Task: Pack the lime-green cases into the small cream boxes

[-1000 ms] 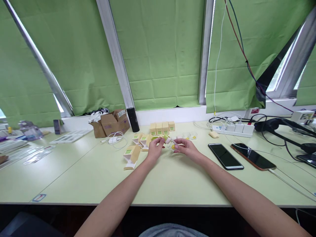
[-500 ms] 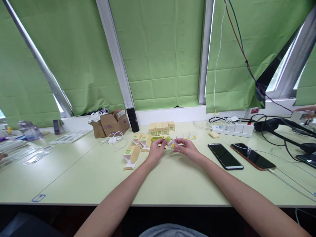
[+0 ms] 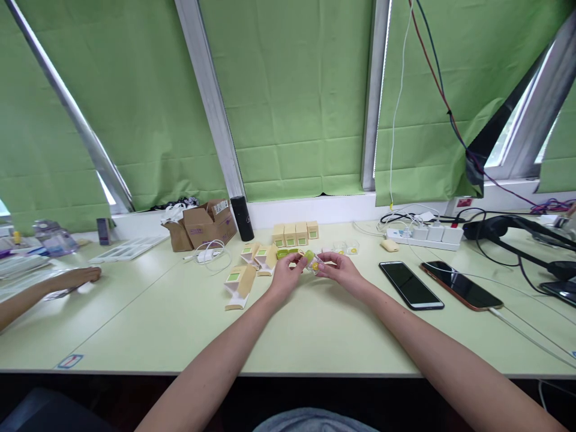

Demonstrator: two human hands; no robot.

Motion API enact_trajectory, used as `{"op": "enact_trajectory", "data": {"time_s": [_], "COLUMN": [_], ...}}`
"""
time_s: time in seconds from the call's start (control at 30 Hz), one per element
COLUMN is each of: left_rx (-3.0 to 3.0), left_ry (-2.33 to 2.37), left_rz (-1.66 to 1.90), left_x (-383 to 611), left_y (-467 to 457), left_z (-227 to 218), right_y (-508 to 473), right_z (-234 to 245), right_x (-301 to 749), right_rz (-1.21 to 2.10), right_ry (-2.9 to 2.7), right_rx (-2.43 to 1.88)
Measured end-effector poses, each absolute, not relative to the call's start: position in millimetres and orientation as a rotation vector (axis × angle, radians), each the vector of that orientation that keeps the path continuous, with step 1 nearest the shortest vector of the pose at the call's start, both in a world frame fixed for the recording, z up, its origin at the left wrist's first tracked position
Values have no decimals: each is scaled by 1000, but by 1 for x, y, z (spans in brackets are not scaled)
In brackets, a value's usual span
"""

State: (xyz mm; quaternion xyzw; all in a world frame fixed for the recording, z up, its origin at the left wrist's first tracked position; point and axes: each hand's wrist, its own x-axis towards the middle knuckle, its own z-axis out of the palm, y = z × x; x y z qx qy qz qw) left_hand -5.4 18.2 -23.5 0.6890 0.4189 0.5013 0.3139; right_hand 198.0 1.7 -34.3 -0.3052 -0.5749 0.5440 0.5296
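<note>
In the head view, my left hand (image 3: 288, 275) is closed, its fingertips on a small green rounded piece (image 3: 309, 255). My right hand (image 3: 342, 271) pinches a small clear plastic case (image 3: 314, 266) with a yellow spot, just under the green piece. Whether the two pieces are joined I cannot tell. Behind my left fingers lie more green pieces (image 3: 282, 254). Opened cream cartons with green windows (image 3: 239, 285) lie to the left of my left hand. Beyond my hands stands a row of closed cream cartons (image 3: 290, 234). More clear cases (image 3: 351, 247) sit behind my right hand.
On the right are a white-edged phone (image 3: 410, 285), an orange-cased phone (image 3: 461, 284), a power strip (image 3: 423, 237) and a black headset (image 3: 508, 237). A cardboard box (image 3: 210, 223) and a black bottle (image 3: 242, 219) stand at the back. Another person's hand (image 3: 81, 277) reaches in at left.
The green piece has shifted slightly between my fingers; my arms stay nearly in place. Another person's hand and forearm have come in from the left, and a hand at far right has mostly withdrawn.
</note>
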Motion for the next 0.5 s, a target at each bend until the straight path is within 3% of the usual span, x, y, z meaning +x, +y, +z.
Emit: {"op": "enact_trajectory", "data": {"time_s": [0.5], "left_rx": [1827], "left_ry": [1049], "left_rz": [1299], "left_x": [-5], "left_y": [16], "left_z": [-26], "right_y": [2], "right_z": [-37], "right_x": [198], "right_rz": [1276], "right_ry": [-1434], "right_rx": [-699]}}
